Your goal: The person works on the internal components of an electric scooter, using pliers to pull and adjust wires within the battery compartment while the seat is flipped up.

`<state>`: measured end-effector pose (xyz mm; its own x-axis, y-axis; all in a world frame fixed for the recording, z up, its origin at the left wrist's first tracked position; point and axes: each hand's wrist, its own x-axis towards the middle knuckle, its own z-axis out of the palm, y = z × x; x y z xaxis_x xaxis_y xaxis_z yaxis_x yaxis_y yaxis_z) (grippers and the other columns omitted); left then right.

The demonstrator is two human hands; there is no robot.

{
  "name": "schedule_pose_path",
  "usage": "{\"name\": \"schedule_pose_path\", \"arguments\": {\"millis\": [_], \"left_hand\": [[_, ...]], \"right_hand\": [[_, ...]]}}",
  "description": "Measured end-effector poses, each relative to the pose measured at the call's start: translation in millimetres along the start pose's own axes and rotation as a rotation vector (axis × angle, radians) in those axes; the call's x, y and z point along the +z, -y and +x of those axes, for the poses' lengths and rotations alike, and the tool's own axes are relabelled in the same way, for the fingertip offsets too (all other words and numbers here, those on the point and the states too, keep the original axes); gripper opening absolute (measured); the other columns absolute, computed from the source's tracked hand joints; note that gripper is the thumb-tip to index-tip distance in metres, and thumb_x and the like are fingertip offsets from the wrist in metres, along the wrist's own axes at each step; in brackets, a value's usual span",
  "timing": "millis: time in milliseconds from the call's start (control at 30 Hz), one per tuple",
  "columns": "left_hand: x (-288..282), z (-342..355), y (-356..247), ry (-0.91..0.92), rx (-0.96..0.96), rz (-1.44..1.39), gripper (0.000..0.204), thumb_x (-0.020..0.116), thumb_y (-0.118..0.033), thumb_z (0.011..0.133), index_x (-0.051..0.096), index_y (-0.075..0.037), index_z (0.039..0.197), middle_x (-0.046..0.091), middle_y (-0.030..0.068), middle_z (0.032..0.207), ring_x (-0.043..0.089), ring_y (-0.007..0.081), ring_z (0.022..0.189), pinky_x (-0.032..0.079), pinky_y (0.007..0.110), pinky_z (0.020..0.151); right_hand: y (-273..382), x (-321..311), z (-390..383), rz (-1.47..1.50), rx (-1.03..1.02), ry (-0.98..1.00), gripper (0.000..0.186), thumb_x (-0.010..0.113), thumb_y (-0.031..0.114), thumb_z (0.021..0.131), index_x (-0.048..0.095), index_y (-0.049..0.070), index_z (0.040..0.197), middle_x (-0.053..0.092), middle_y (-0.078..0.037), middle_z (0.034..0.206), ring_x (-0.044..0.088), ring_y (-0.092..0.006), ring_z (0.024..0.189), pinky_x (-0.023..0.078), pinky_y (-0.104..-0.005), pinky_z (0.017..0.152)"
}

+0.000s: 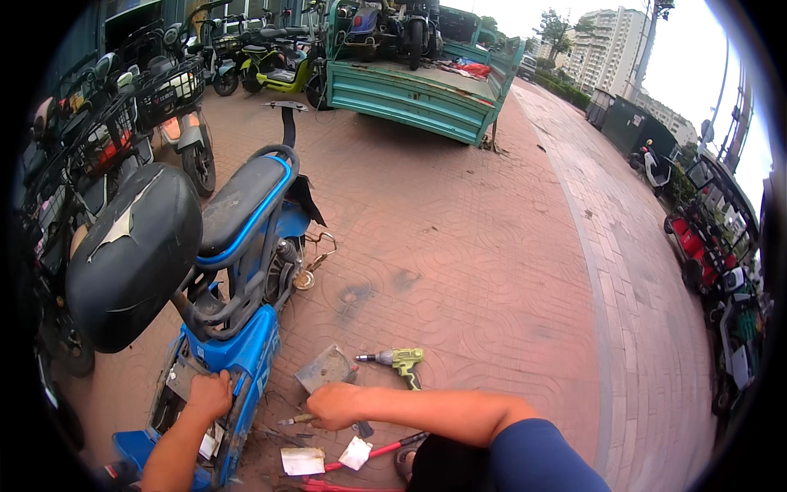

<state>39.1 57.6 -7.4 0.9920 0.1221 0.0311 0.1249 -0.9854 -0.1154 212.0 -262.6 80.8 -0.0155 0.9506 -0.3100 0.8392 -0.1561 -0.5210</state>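
Observation:
A blue electric scooter [264, 348] with a worn black seat stands to my left, its footboard compartment uncovered. My left hand [211, 395] is closed at the inner edge of that compartment; what its fingers grip, if anything, is hidden. Low over the paving, my right hand [332, 406] closes on a small tool with a tan handle [302, 418], its narrow tip pointing left toward the scooter. Just beyond the right hand lies a dusty grey metal box [326, 368]. A yellow-green cordless drill [400, 361] rests on its side beyond my right forearm.
Red-handled long tools [385, 448] and white paper pieces [303, 461] lie by my feet. Parked scooters [184, 139] crowd the left side. A green cargo truck bed [410, 111] carrying scooters stands ahead. More vehicles [705, 238] line the right edge.

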Motion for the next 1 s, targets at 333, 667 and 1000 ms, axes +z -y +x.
{"name": "schedule_pose_path", "arguments": {"millis": [333,667,1000], "left_hand": [[3.5,9.2,-0.5,0.007,-0.074,-0.098,0.043,0.053,-0.037,0.106,0.068,-0.007,0.078,0.07,0.0174,0.068,0.069,0.0398,0.063,0.053,0.054,0.06],[-22.8,-27.5,8.7,-0.11,-0.469,-0.387,0.048,0.058,-0.048,0.104,0.068,-0.004,0.09,0.069,0.0232,0.074,0.069,0.0463,0.076,0.053,0.057,0.071],[-17.6,-78.9,22.6,0.164,-0.533,-0.404,0.041,0.073,-0.041,0.093,0.062,-0.002,0.1,0.073,0.0236,0.091,0.07,0.0453,0.09,0.054,0.054,0.079]], "right_hand": [[13.4,-32.1,-12.1,-0.004,0.099,0.059,0.035,0.063,0.035,0.1,0.074,0.003,0.106,0.072,-0.026,0.087,0.071,-0.046,0.089,0.056,-0.0549,0.083],[26.7,-77.2,-17.0,0.104,0.108,-0.399,0.027,0.067,0.03,0.099,0.074,0.007,0.111,0.072,-0.024,0.089,0.069,-0.0449,0.086,0.054,-0.052,0.075],[82.7,-193.1,11.6,0.398,-0.276,-1.071,0.026,0.065,0.022,0.109,0.072,-0.001,0.119,0.073,-0.006,0.089,0.067,-0.0114,0.082,0.054,-0.0274,0.074]]}}
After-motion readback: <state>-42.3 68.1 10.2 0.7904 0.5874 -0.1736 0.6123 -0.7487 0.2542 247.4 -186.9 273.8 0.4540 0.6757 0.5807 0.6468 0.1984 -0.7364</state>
